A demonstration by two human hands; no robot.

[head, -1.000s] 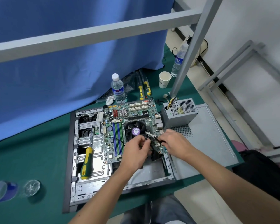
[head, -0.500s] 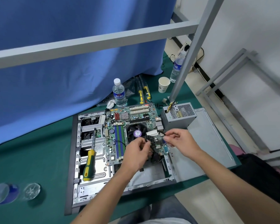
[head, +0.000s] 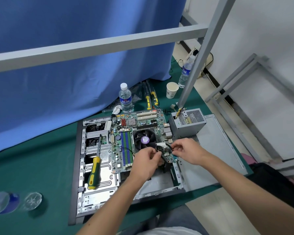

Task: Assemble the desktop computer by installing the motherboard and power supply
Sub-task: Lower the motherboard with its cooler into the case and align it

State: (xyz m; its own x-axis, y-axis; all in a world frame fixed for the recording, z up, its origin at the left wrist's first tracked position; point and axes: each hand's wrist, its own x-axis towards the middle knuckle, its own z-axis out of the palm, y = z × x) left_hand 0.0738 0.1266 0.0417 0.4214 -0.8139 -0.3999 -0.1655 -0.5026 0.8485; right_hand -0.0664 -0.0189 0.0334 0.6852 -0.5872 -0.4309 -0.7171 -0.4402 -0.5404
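- Table (head: 41,167): covered in green cloth; carries the open computer case (head: 85,209), which lies flat.
- Side panel (head: 215,150): lies flat to the right of the case, touching it.
- Motherboard (head: 126,133): lies inside the case, toward its far right area; its CPU fan (head: 143,138) faces up.
- Power supply (head: 187,122): stands outside the case on the side panel, just beside the motherboard's right edge.
- Screwdriver (head: 94,172): yellow-and-green handle, rests on the case's drive bay, left of the motherboard.
- Left hand (head: 146,163): fingers curled, pinching a black cable (head: 168,145) over the motherboard's near right corner.
- Right hand (head: 187,150): fingers curled, pinching the same cable from the other side.
- Water bottle (head: 126,97): upright behind the case.
- Paper cup (head: 172,89): upright, right of the bottle.
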